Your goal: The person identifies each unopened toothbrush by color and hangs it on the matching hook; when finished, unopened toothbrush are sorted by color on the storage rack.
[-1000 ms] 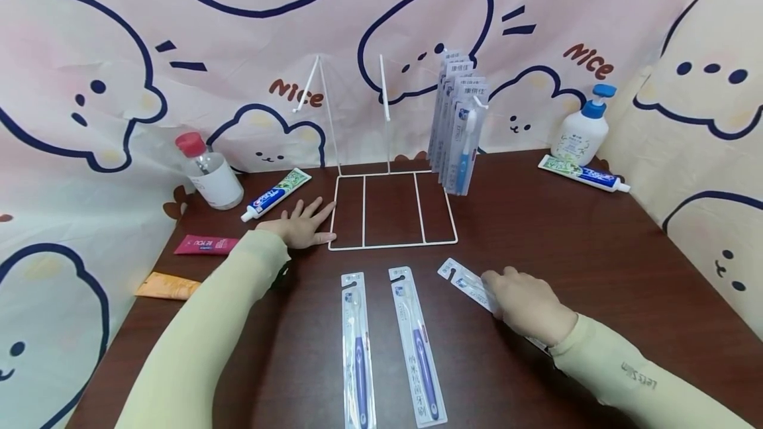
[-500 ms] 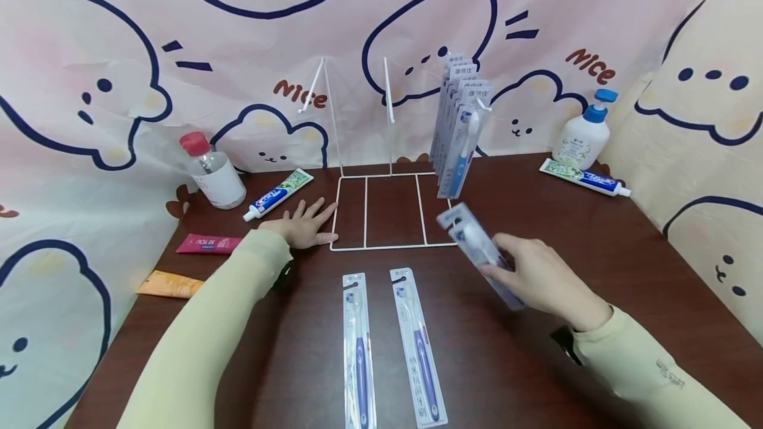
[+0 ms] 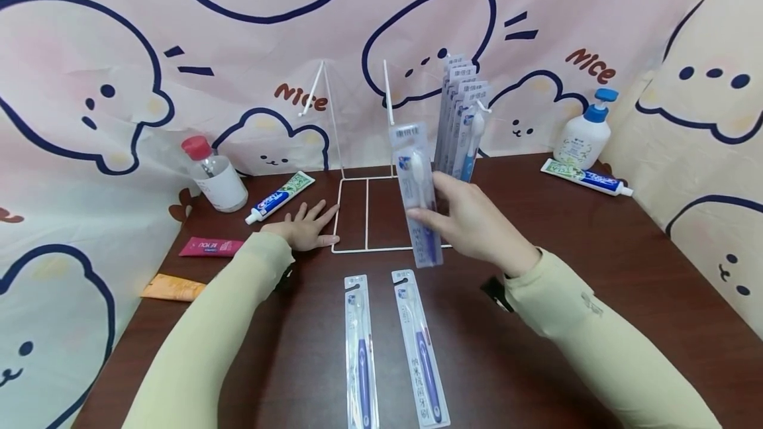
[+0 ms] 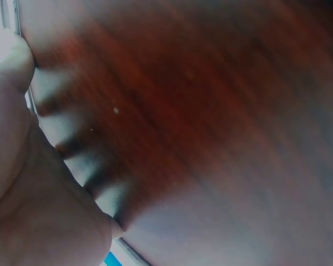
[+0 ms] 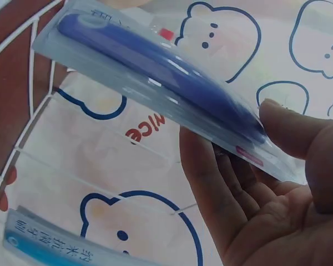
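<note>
My right hand (image 3: 477, 224) pinches a packaged purple toothbrush (image 3: 415, 184) between thumb and fingers, holding it nearly upright above the white wire rack (image 3: 366, 217). In the right wrist view the purple handle of that toothbrush (image 5: 172, 72) shows through clear plastic. My left hand (image 3: 304, 227) lies flat with spread fingers on the table, touching the rack's left edge. Several packaged blue toothbrushes (image 3: 467, 141) hang on the rack's right hook, just behind my right hand. The middle hook (image 3: 389, 95) and left hook (image 3: 311, 91) bear nothing.
Two more packaged purple toothbrushes, one left (image 3: 361, 356) and one right (image 3: 420, 356), lie in front of the rack. Toothpaste tubes (image 3: 280, 196) (image 3: 587, 177), a pink tube (image 3: 210, 247), an orange tube (image 3: 173, 287), a red-capped bottle (image 3: 216, 177) and a pump bottle (image 3: 583, 134) stand or lie around.
My right hand has lifted the packaged toothbrush off the table at the right and carried it left and up, turning it nearly upright. My left hand stays at the rack.
</note>
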`<action>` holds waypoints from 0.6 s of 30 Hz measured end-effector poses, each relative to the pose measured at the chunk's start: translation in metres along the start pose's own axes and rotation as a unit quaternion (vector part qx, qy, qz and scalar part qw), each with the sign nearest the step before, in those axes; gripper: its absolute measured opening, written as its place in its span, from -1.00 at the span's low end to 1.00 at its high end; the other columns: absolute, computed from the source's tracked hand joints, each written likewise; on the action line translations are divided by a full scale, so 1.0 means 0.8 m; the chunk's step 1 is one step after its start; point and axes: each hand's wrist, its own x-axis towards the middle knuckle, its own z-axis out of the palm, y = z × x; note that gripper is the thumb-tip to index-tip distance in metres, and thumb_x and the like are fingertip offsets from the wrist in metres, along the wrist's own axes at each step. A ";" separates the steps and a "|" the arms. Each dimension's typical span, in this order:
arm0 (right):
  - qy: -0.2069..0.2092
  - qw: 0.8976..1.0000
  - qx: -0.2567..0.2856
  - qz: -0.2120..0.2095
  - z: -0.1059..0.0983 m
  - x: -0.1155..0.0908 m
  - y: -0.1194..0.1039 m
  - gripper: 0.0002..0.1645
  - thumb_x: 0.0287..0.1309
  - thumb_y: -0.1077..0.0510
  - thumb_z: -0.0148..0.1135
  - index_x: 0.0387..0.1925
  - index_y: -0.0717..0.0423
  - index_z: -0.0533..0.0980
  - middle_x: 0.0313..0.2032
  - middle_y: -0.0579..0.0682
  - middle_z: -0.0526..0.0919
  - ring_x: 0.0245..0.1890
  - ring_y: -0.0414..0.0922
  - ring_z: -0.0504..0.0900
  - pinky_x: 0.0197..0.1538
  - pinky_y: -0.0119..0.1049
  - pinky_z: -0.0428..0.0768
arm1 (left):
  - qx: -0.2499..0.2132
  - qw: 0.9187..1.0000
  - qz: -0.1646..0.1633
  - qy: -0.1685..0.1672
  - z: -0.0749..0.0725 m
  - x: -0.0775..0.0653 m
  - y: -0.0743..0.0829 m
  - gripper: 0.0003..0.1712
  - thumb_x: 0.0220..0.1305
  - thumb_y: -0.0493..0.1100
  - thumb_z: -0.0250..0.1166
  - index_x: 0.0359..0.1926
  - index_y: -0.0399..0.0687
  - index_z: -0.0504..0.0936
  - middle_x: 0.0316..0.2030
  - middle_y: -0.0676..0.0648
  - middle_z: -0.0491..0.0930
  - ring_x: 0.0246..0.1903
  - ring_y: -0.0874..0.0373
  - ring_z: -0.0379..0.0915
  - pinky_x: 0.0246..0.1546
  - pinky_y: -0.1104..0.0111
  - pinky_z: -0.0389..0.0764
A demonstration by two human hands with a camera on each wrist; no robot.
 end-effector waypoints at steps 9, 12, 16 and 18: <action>0.010 1.000 -0.022 0.019 0.008 0.041 -0.005 -0.43 0.10 -0.02 0.25 0.14 -0.02 0.34 -0.07 -0.03 0.55 -0.21 -0.09 0.60 -0.20 -0.07 0.58 | 0.010 1.000 -0.006 0.000 0.000 0.001 0.002 -0.06 0.22 0.44 -0.18 0.43 0.24 -0.38 0.41 -0.17 -0.44 0.31 -0.34 -0.52 0.11 -0.32 -0.25; 0.011 0.999 -0.026 0.025 0.010 0.048 -0.002 -0.41 0.11 -0.03 0.24 0.16 -0.01 0.32 -0.06 -0.02 0.55 -0.20 -0.09 0.60 -0.20 -0.06 0.58 | 0.011 1.000 -0.007 0.001 0.000 0.001 0.001 -0.05 0.20 0.45 -0.18 0.43 0.26 -0.38 0.41 -0.16 -0.43 0.31 -0.35 -0.52 0.11 -0.32 -0.25; 0.010 0.999 -0.030 0.043 0.011 0.060 0.003 -0.41 0.13 -0.05 0.22 0.18 -0.03 0.31 -0.04 -0.02 0.54 -0.17 -0.08 0.60 -0.18 -0.03 0.57 | 0.012 1.000 -0.008 0.001 0.000 0.001 0.000 -0.05 0.20 0.45 -0.18 0.42 0.26 -0.39 0.41 -0.17 -0.44 0.31 -0.35 -0.52 0.11 -0.32 -0.26; 0.008 0.998 -0.033 0.054 0.014 0.068 0.007 -0.42 0.14 -0.05 0.20 0.17 -0.03 0.31 -0.04 -0.03 0.54 -0.17 -0.08 0.59 -0.17 -0.03 0.57 | 0.011 1.000 -0.009 0.001 0.001 0.000 0.000 -0.05 0.20 0.45 -0.17 0.43 0.24 -0.38 0.41 -0.18 -0.44 0.31 -0.36 -0.53 0.10 -0.33 -0.26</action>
